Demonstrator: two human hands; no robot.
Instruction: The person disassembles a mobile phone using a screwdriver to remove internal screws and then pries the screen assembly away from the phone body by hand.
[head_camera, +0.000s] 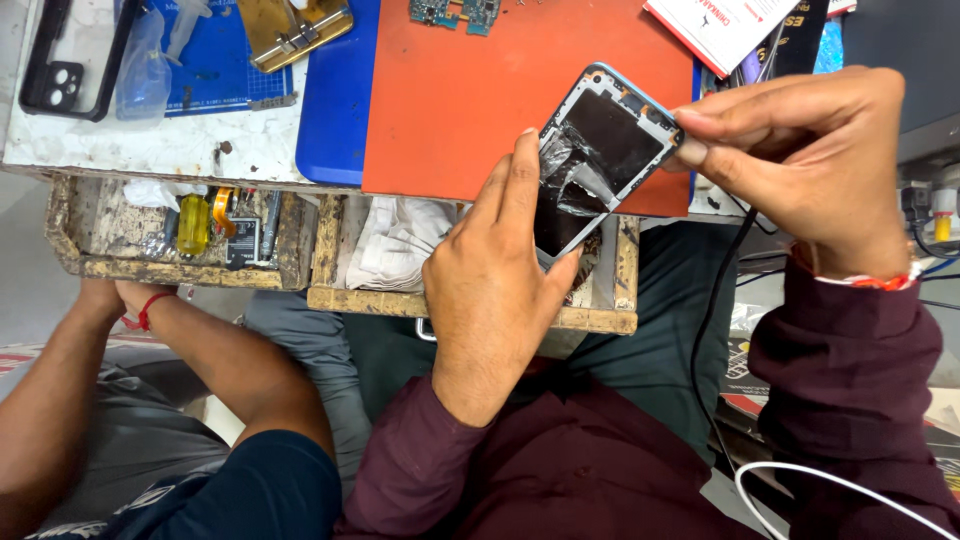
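Light-blue-rimmed opened phone (600, 150) with black interior; flat orange rubber mat (470, 90) beside blue cutting mat (335, 100); white speckled bench (150, 150); maroon sleeves (560, 470); yellow-handled screwdriver (193, 224).

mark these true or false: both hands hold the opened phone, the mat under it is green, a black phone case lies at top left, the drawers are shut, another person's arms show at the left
1. Both hands hold the opened phone: true; the left hand grips its lower end and the right hand pinches its top corner.
2. The mat is green: false; the mat is orange-red.
3. A black phone case lies at top left: true.
4. The drawers are shut: false; the wooden drawers stand open, with a yellow bottle inside one.
5. Another person's arms show at the left: true.
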